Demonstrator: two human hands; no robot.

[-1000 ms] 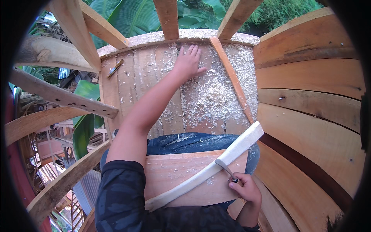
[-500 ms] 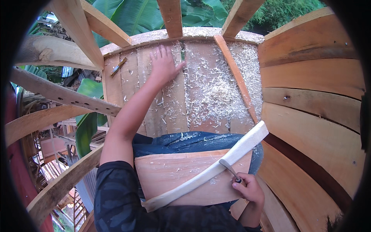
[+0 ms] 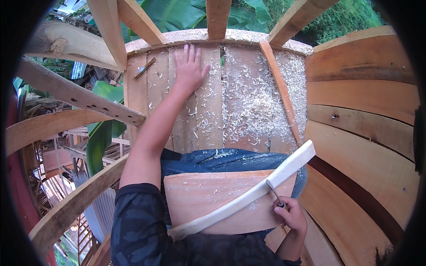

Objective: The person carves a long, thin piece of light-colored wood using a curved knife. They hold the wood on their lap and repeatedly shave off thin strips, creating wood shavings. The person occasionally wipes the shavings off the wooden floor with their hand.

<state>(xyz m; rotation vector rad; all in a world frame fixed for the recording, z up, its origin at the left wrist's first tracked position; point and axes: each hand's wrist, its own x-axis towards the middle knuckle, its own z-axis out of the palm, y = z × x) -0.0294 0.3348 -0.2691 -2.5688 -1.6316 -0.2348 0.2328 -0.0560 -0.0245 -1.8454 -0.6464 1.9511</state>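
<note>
My left hand [image 3: 190, 70] lies flat with fingers outstretched on the floor planks [image 3: 179, 122], among scattered wood shavings [image 3: 259, 111]. It holds nothing. My right hand [image 3: 293, 216] is closed round the handle of a small curved-blade carving knife [image 3: 274, 191]. The blade rests against or just over a long, pale, slightly curved piece of wood [image 3: 248, 193]. That piece slants from my waist up to the right, across a wide flat board [image 3: 195, 195] on my lap. Its lower end disappears by my shirt.
A narrow orange-brown batten [image 3: 280, 91] lies among the shavings. A small brush-like tool [image 3: 145, 68] is at the far left of the floor. Plank walling [image 3: 355, 95] rises on the right; open framing beams [image 3: 88, 99] stand on the left, with leaves beyond.
My left hand has shifted slightly on the planks, its fingers now closer together and pointing straighter ahead. The whole view has moved a little. My right hand keeps hold of the carving knife.
</note>
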